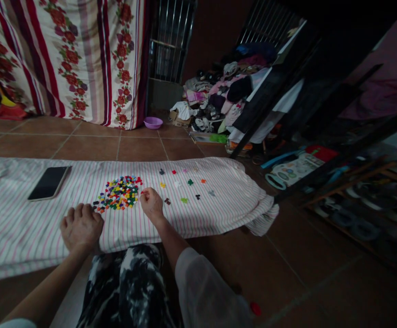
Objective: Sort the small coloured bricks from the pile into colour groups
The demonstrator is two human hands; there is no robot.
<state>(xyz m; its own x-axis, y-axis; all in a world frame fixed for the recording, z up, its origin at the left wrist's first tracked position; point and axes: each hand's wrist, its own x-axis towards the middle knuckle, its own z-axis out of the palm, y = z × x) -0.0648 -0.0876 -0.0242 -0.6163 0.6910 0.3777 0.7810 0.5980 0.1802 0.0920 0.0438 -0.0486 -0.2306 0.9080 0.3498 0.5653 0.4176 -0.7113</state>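
A heap of small multicoloured cube-like pieces [122, 193] lies on the striped cloth [198, 218]. My left hand [82, 226] rests palm down at the heap's near left edge, fingers stretched out and holding nothing. At the heap's right edge, my right hand [152, 203] is closed in a pinch, with a bit of red showing at its fingertips. Beyond it, small groups sorted by colour are spread out, among them a green group [190, 182], a yellow group [162, 185], a brown group [167, 201], a lime group [183, 200] and an orange group [203, 181].
A phone [48, 183] lies on the cloth to the left. Across the tiled floor [140, 148] are a purple basin [153, 122], a large pile of clothes [219, 93] and a floral curtain [92, 59]. Shoes fill a rack [352, 209] at right.
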